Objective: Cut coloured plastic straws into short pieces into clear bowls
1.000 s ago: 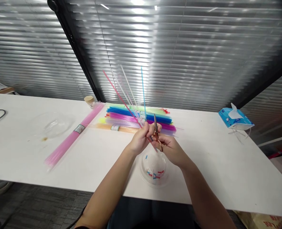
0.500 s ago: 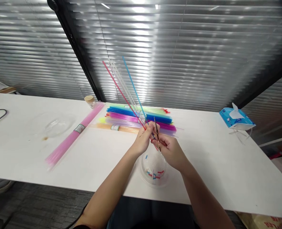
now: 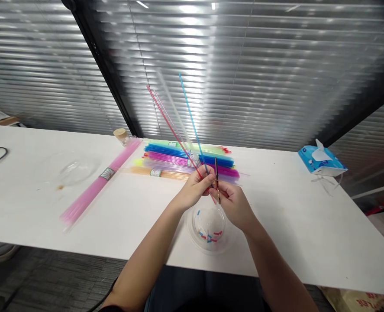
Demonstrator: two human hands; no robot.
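Thin plastic straws, one red, one blue and several clear ones, fan upward from my left hand, whose fingers are closed round them. Close on its right, my right hand grips small dark scissors, with the blades pointing up. The straws' lower ends show below the fingers, above a clear plastic bowl. Short red and blue cut pieces lie in the bowl. Exactly where the blades meet the straws is hidden by my fingers.
Bundles of colored straws lie behind my hands. On the left are a long pink bundle, a clear dome-shaped lid and a cork-topped jar. A blue tissue pack sits at the right back. Blinds hang behind the white table.
The straws' upper ends have shifted right and the clear ones have spread. Both hands and the scissors have moved slightly right.
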